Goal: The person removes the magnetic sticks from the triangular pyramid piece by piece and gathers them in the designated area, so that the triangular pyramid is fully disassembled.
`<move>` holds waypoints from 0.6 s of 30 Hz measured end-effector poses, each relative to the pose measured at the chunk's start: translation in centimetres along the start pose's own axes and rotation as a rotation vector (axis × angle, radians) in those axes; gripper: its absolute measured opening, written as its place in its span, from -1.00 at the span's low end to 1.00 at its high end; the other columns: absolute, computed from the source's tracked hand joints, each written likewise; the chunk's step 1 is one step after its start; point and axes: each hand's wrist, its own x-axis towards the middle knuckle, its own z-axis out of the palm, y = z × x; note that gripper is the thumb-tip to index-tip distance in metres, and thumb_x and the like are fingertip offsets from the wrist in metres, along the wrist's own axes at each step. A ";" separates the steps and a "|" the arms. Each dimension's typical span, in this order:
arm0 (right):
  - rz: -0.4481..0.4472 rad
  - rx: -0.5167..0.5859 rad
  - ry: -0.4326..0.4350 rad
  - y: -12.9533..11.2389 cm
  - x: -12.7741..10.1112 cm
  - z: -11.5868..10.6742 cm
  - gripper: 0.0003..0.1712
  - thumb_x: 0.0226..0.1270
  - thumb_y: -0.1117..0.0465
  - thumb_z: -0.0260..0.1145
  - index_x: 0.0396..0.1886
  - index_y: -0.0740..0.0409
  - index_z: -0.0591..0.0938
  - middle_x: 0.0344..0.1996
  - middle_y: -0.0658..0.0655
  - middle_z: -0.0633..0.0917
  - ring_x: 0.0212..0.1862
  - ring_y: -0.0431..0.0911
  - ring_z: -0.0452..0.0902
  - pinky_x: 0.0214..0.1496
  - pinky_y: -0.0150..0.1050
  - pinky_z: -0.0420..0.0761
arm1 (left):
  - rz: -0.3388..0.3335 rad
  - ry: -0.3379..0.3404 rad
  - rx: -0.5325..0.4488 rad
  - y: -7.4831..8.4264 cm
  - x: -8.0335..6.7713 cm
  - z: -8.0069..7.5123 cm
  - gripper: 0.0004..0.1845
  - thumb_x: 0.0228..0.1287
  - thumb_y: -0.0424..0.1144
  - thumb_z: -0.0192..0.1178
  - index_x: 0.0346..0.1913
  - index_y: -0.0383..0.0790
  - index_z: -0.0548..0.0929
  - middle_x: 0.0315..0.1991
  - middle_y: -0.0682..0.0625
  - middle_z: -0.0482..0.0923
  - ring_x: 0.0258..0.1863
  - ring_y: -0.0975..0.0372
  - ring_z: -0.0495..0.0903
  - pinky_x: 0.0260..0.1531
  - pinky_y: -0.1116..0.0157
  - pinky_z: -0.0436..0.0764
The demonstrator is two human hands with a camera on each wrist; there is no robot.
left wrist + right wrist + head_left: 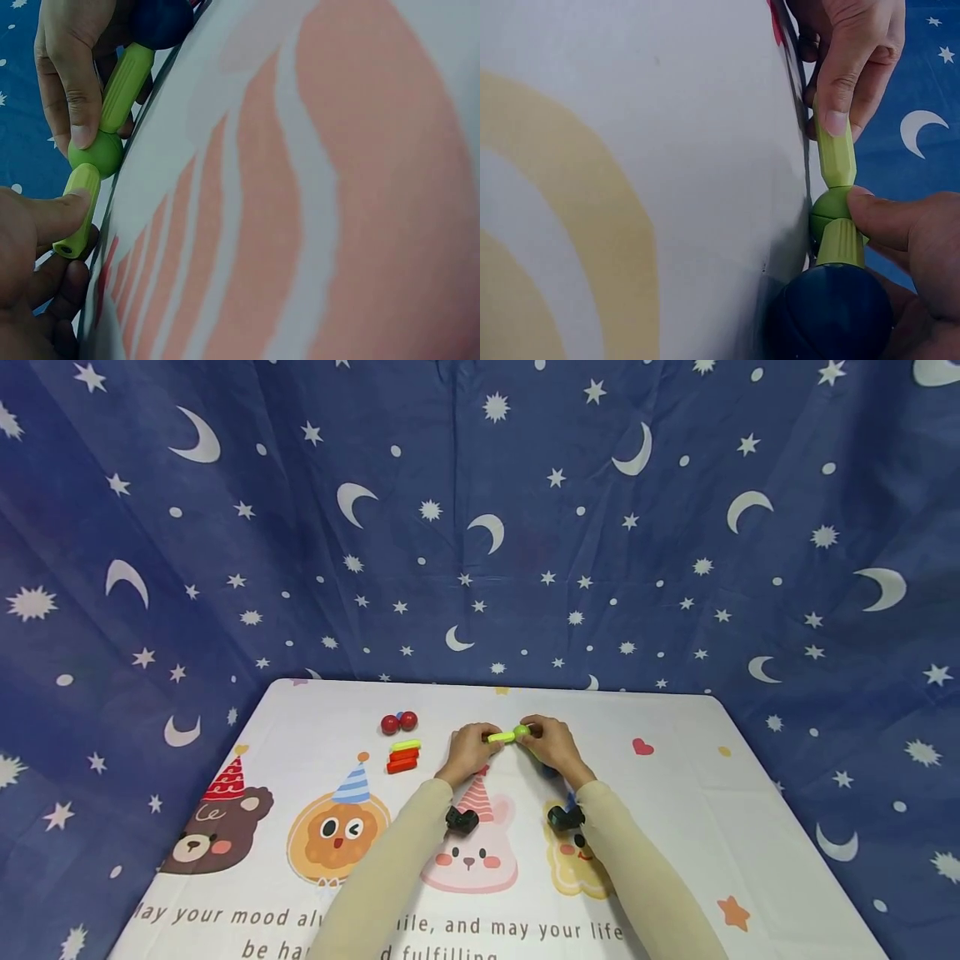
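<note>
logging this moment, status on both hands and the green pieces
Left hand pinches light green plastic rod. Right hand holds green ball joint, second rod, dark blue ball. Nothing in the way.

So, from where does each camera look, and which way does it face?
Head: above, facing forward and down at the table; both sleeved arms, left hand and right hand show.
Left wrist: low beside the tablecloth; both hands' fingers on the green rods.
Right wrist: low from the opposite side; both hands' fingers, blue ball.
Shared: the green ball joining the rods.

Cream sleeves (405,868), black wrist cameras (462,819)
</note>
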 end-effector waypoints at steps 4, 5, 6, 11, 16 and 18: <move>0.012 0.000 -0.009 0.0 0.1 -0.1 -0.61 0.29 0.11 0.40 0.10 0.08 0.66 -0.02 0.23 0.74 0.01 0.06 0.68 0.09 0.00 0.62 | 0.005 -0.015 -0.028 -0.2 -0.2 -0.2 -0.78 0.24 -0.18 0.35 -0.07 -0.11 0.75 -0.16 -0.01 0.75 -0.12 0.12 0.64 0.05 0.10 0.38; 0.016 0.000 -0.011 0.0 0.1 -0.1 -0.61 0.29 0.12 0.39 0.10 0.08 0.66 -0.02 0.22 0.74 0.01 0.06 0.68 0.09 -0.01 0.62 | 0.002 -0.020 -0.045 -0.2 -0.3 -0.4 -0.78 0.23 -0.19 0.35 -0.07 -0.12 0.75 -0.17 -0.02 0.74 -0.15 0.14 0.63 0.04 0.13 0.41; 0.018 -0.001 -0.011 0.0 0.1 -0.1 -0.61 0.29 0.11 0.39 0.10 0.08 0.66 -0.04 0.22 0.75 0.00 0.05 0.68 0.08 -0.01 0.62 | 0.002 -0.025 -0.064 -0.3 -0.5 -0.6 -0.78 0.24 -0.21 0.35 -0.07 -0.13 0.74 -0.18 -0.02 0.73 -0.18 0.16 0.61 0.01 0.15 0.44; 0.024 -0.005 -0.008 0.1 0.4 0.1 -0.61 0.29 0.11 0.40 0.09 0.07 0.67 -0.06 0.19 0.76 -0.01 0.03 0.68 0.08 -0.02 0.62 | -0.006 -0.043 -0.176 -0.5 -1.2 -1.4 -0.78 0.24 -0.25 0.35 -0.07 -0.18 0.73 -0.20 -0.04 0.69 -0.27 0.23 0.50 -0.13 0.27 0.50; 0.032 -0.018 -0.010 -0.1 0.3 0.0 -0.61 0.27 0.10 0.41 0.09 0.05 0.67 -0.07 0.18 0.75 -0.01 0.03 0.67 0.09 -0.02 0.61 | -0.011 -0.044 -0.224 -0.5 -2.3 -2.5 -0.77 0.24 -0.23 0.35 -0.04 -0.13 0.71 -0.15 -0.01 0.68 -0.22 0.21 0.54 -0.08 0.24 0.55; 0.037 -0.018 -0.010 -0.1 0.3 0.0 -0.60 0.27 0.09 0.41 0.09 0.04 0.67 -0.08 0.17 0.75 -0.02 0.02 0.66 0.09 -0.02 0.61 | -0.004 -0.037 -0.225 -0.5 -2.8 -3.0 -0.76 0.25 -0.23 0.34 -0.02 -0.12 0.70 -0.13 -0.01 0.68 -0.18 0.20 0.56 -0.06 0.21 0.57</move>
